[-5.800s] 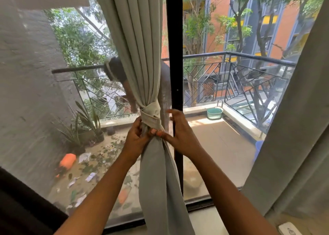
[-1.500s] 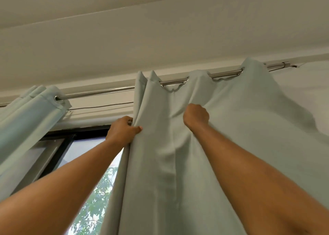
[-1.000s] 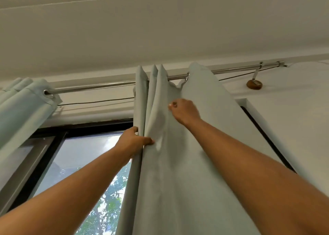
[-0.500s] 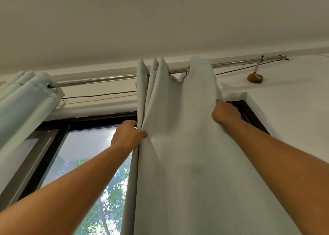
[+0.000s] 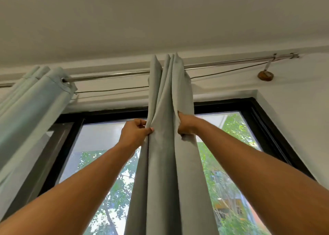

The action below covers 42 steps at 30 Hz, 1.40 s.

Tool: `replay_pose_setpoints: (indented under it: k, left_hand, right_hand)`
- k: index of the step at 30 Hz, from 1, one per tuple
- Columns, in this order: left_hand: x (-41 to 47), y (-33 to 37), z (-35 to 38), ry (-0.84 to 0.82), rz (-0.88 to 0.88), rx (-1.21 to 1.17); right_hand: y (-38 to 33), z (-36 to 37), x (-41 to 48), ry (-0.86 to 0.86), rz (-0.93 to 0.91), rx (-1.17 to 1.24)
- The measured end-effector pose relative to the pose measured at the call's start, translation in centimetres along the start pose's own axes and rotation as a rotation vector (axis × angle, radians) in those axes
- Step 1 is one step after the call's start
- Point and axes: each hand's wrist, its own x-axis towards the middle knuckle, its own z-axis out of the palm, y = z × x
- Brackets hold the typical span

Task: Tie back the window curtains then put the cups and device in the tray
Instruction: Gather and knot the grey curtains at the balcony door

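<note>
I look up at a pale grey-green right curtain (image 5: 165, 163) bunched into narrow folds in the middle of the window, hanging from a metal rod (image 5: 110, 76). My left hand (image 5: 135, 134) is shut on the curtain's left edge. My right hand (image 5: 186, 125) grips its right edge, fingers hidden behind the cloth. A second curtain (image 5: 30, 110) of the same colour hangs gathered at the far left. Cups, device and tray are out of view.
The black window frame (image 5: 265, 128) shows on both sides of the bunched curtain, with trees and a building behind the glass. A round wooden rod bracket (image 5: 265, 75) sits on the white wall at upper right. A thin cable (image 5: 110, 90) runs under the rod.
My right hand has pulled the curtain's right edge leftwards, gathering the spread cloth into a narrow bundle; the window's right pane is now uncovered. My left hand has stayed on the left edge.
</note>
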Motion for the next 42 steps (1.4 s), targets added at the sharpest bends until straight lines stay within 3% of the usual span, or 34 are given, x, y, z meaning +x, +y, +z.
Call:
replay_pose_setpoints:
  k: [5,12,18,23,27,33,37,39,40,42]
  left_hand:
    - [-2.9,0.0,2.4,-0.143,-0.088,-0.207]
    - [-7.7,-1.1,6.4,-0.105,-0.001,-0.109]
    - [-8.8,2.4,7.3,-0.07,0.108,-0.18]
    - [-11.4,0.1,7.2,-0.14,0.116,-0.037]
    - [-16.7,-3.2,7.3,-0.138,0.09,-0.068]
    - [-26.6,-8.5,6.5,-0.133,0.113,0.09]
    - [-36.7,-13.1,5.7,-0.224,-0.009,0.139]
    - [-39.9,-13.3,5.2,-0.27,-0.111,0.09]
    - [-40.2,-12.5,5.1,-0.226,-0.145,0.001]
    - [-38.0,-11.0,5.3,-0.038,-0.242,-0.275]
  right_hand:
    - [3.9,2.5,-3.4,0.013,0.136,0.448]
    - [6.3,4.2,-7.5,0.055,-0.008,0.361]
    - [7.0,3.4,-7.5,0.139,-0.133,0.64]
    - [6.5,4.4,-8.7,0.185,-0.023,0.69]
    - [5.1,6.1,-13.1,0.074,0.036,0.782]
    - [7.4,10.9,-23.2,0.074,0.078,0.292]
    - [9.4,16.6,-34.6,-0.226,0.141,0.171]
    - [9.5,17.9,-38.7,-0.375,0.167,0.421]
    - [9.5,17.7,-39.2,-0.32,0.176,0.629]
    - [10.3,17.2,-37.7,-0.018,0.254,0.926]
